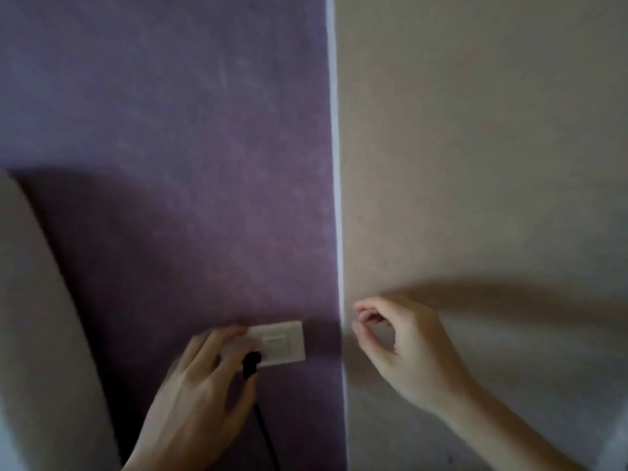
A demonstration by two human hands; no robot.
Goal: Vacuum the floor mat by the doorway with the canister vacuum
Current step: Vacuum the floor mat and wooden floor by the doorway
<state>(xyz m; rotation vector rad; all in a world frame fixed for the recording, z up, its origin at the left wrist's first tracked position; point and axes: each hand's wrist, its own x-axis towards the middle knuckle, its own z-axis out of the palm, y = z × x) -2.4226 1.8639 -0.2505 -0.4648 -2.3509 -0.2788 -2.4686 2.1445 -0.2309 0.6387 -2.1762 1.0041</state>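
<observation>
Purple, cloudy-textured wall covering [190, 147] fills the left and middle of the frame. It meets a flat beige wall [475, 130] on the right along a thin white vertical strip [336, 185]. Low in the middle sits a smooth, off-white rectangular socket plate [282, 341], fixed to the purple surface. A small black plug [252, 362] is in it at its lower left part. The thin black cord [265, 433] drops from the plug and runs out at the bottom edge, so where it leads cannot be told.

The left hand [200, 396] comes up from the bottom centre. Its fingers are stretched out almost straight and lie across the left end of the plate. The thumb reaches up to the underside of the plug, which sits between forefinger and thumb. The edges are blurred, but no finger curls round the plug.

The right hand [397, 348] hangs just right of the white strip, in front of the beige wall. Its fingers are loosely curled towards the thumb with a hollow left between them, and it holds nothing.

A pale, rounded, matte shape [37, 334] rises along the lower left edge and covers that part of the purple wall. A soft dark shadow lies just beside it.
</observation>
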